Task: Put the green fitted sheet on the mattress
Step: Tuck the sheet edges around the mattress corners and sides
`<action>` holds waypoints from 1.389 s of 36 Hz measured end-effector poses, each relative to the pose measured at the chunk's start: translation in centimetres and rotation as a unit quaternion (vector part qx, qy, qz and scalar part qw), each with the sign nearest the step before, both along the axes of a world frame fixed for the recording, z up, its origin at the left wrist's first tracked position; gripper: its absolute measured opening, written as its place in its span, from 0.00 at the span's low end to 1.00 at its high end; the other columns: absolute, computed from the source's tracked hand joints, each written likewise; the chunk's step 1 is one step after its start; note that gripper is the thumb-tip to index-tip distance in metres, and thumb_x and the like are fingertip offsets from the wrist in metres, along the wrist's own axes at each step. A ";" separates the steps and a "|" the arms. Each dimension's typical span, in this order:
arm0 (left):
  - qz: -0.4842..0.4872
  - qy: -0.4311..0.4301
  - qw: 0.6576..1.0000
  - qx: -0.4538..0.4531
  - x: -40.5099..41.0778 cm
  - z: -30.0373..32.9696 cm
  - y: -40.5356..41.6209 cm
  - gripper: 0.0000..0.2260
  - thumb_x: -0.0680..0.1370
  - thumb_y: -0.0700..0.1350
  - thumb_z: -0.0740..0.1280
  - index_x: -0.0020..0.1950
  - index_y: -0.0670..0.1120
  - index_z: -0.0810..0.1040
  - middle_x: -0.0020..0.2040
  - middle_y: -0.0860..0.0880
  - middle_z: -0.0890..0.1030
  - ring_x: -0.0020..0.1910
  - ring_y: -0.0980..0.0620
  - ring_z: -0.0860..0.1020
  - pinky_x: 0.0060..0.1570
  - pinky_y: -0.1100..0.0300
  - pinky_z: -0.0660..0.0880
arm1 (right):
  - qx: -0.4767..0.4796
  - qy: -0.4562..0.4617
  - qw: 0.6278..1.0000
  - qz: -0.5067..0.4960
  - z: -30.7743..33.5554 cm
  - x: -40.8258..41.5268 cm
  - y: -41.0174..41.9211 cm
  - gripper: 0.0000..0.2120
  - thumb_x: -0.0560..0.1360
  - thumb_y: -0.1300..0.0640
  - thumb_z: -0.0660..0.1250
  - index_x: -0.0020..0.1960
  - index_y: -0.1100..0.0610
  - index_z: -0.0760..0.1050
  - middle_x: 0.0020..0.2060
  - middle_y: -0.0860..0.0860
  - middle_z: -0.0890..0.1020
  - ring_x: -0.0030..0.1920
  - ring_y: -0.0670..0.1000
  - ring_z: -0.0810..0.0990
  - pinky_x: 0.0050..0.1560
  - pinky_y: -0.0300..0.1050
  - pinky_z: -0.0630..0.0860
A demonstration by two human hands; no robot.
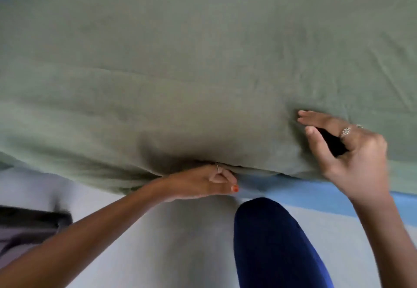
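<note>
The green fitted sheet (pixel 203 61) covers almost the whole top of the mattress (pixel 316 191) in my view, spread fairly flat with light creases toward the right. Its near hem runs left to right along the mattress's near side and hangs just over the edge. To the right of centre, a strip of blue mattress side shows below the hem, so I judge that stretch is not yet pulled down.

My left hand (pixel 203 182) is at that hem near the middle of the edge, fingers curled into the fabric and gripping it from below, thumb pointing right along the edge. My right hand (pixel 347 150) is further right and a little further onto the bed. Its fingers are straight and lie on the sheet's top surface, thumb apart, grasping nothing.

The coming move turns on the hem line. The exposed blue strip lies to the right of my left hand and below my right hand, which I judge is the nearer one. The hem should go downward and under along that same left-right axis.

My knee in dark blue (pixel 270 242) is just in front of the mattress side, above a pale floor (pixel 158 242).
</note>
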State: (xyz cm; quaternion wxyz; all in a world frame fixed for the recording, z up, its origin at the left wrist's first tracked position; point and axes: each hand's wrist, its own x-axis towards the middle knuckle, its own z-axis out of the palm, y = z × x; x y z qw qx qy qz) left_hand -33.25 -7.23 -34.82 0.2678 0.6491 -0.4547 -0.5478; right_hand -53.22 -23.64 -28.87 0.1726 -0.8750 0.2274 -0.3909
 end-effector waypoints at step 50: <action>0.625 0.449 0.624 -0.136 -5.9 -2.4 1.2 0.16 0.78 0.43 0.66 0.63 0.38 0.75 0.61 0.39 0.78 0.53 0.44 0.79 0.52 0.52 0.78 | 0.809 -0.348 0.473 -0.030 -5.3 6.0 13.7 0.04 0.80 0.67 0.59 0.53 0.63 0.70 0.53 0.62 0.76 0.55 0.59 0.79 0.56 0.54 0.77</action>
